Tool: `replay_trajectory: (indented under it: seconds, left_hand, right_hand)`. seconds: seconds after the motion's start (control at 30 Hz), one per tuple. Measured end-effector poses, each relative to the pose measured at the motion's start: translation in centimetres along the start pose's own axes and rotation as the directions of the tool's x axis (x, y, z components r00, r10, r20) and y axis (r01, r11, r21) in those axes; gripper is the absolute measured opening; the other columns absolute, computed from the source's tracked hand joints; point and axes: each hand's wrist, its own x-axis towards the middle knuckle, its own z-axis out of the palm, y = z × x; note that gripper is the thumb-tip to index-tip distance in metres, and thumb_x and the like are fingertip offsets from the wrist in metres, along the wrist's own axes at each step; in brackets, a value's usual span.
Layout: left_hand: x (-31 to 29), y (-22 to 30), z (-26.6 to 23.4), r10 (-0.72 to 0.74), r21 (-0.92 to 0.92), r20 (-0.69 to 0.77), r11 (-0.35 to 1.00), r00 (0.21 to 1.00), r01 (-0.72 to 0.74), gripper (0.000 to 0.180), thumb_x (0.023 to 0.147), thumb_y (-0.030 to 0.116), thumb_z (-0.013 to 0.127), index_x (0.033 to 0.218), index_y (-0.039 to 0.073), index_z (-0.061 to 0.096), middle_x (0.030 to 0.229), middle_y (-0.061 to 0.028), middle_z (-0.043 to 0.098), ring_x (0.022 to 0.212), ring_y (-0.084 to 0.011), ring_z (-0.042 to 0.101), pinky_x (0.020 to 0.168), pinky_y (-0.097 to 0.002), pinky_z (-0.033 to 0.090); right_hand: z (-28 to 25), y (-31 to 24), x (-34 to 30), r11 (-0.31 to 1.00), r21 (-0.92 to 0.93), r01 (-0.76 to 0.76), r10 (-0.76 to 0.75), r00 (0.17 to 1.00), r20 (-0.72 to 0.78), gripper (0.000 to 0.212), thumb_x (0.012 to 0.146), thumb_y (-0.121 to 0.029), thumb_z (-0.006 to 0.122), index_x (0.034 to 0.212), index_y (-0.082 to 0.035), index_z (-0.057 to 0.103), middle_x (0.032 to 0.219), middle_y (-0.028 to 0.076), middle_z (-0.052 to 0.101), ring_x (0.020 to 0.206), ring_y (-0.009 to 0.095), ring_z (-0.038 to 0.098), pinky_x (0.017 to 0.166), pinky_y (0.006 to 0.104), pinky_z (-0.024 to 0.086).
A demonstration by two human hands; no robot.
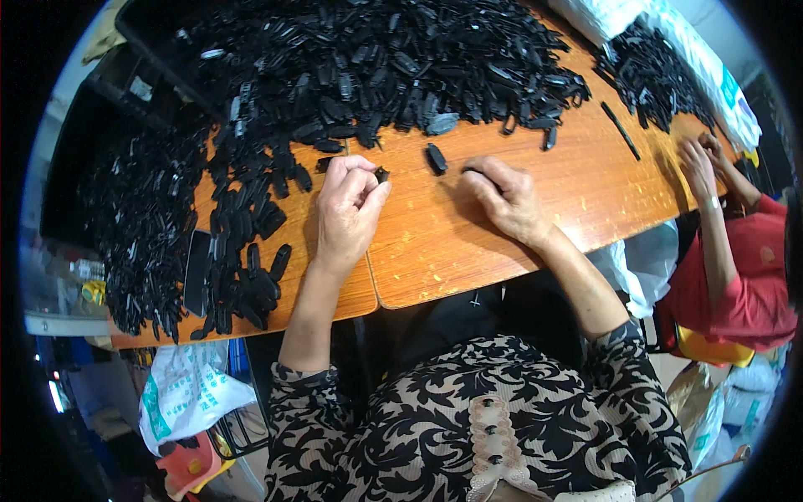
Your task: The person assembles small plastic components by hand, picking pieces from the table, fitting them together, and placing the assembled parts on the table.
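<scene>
"Black plastic, by its look. Where are the two bits being handled?"

"At the fingertips, over the table. The left hand pinches the left piece, thumb and forefinger nearly meeting. The right hand has its thumb pressed to the forefinger, and the right piece pokes out, mostly hidden."

"What could go wrong?"

"A slip, I'd say: small bits, tip-only grip. Anything that shot forward could get lost in the heap just beyond, all much the same black. The loose part lies between the hands, nearer the right; a careless sweep might knock it into that heap."

"And the edges?"

"Wood shows from both hands back to the front edge, where a dropped bit could go over. The seam beside the left forearm might snag a sliding one."

"Room sideways?"

"Tighter on the left, where the side pile crowds that arm. Rightward, wood runs toward the black stick and a co-worker's hand, both well apart from the right hand."
</scene>
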Motion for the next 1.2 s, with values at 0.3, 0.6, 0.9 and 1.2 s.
replay_trajectory:
  seconds: [0.3, 0.6, 0.9, 1.2]
  left_hand:
    - [0.0, 0.4, 1.3, -0.144, 0.063, 0.103, 0.988, 0.984, 0.138, 0.021, 0.082, -0.002, 0.075, 0.095, 0.0, 0.059, 0.088, -0.005, 0.056, 0.063, -0.007, 0.05, 0.057, -0.0228, 0.044]
    - [3.8, 2.1, 0.8, -0.508, 0.781, 0.075, 0.564, 0.858, 0.266, 0.044, 0.082, 0.028, 0.081, 0.099, -0.004, 0.058, 0.08, -0.0149, 0.062, 0.07, -0.0295, 0.062, 0.071, -0.0403, 0.052]
    - [0.7, 1.5, 3.2, -0.121, 0.018, 0.339, 0.992, 0.933, 0.122, 0.04, 0.079, -0.001, 0.077, 0.117, 0.0, 0.064, 0.086, -0.0077, 0.059, 0.071, -0.0155, 0.057, 0.066, -0.0293, 0.051]
    - [0.4, 1.5, 4.0, -0.105, -0.091, 0.323, 0.986, 0.94, 0.141, 0.029, 0.079, -0.005, 0.075, 0.107, -0.002, 0.069, 0.085, -0.0014, 0.052, 0.072, -0.0083, 0.05, 0.063, -0.024, 0.046]
  right_hand:
    - [2.3, -0.8, 0.1, 0.949, 0.203, -0.241, 0.208, 0.963, 0.17, 0.026, 0.102, -0.024, 0.056, 0.098, 0.0, 0.065, 0.08, 0.009, 0.066, 0.075, 0.017, 0.059, 0.069, 0.0339, 0.049]
    - [2.6, -0.4, -0.3, 0.997, 0.052, 0.052, -0.056, 0.995, 0.084, 0.016, 0.094, -0.008, 0.062, 0.105, 0.004, 0.063, 0.097, 0.016, 0.067, 0.085, 0.023, 0.064, 0.077, 0.0357, 0.051]
    - [1.3, -1.3, 0.6, 0.756, 0.491, -0.433, 0.331, 0.9, 0.283, 0.017, 0.1, -0.014, 0.06, 0.108, 0.001, 0.063, 0.079, 0.0, 0.06, 0.072, 0.006, 0.054, 0.065, 0.0218, 0.046]
    - [0.8, -0.1, 0.7, 0.744, 0.487, -0.458, 0.283, 0.876, 0.391, 0.02, 0.1, -0.021, 0.062, 0.099, -0.002, 0.066, 0.075, -0.004, 0.056, 0.066, 0.004, 0.046, 0.057, 0.0211, 0.035]
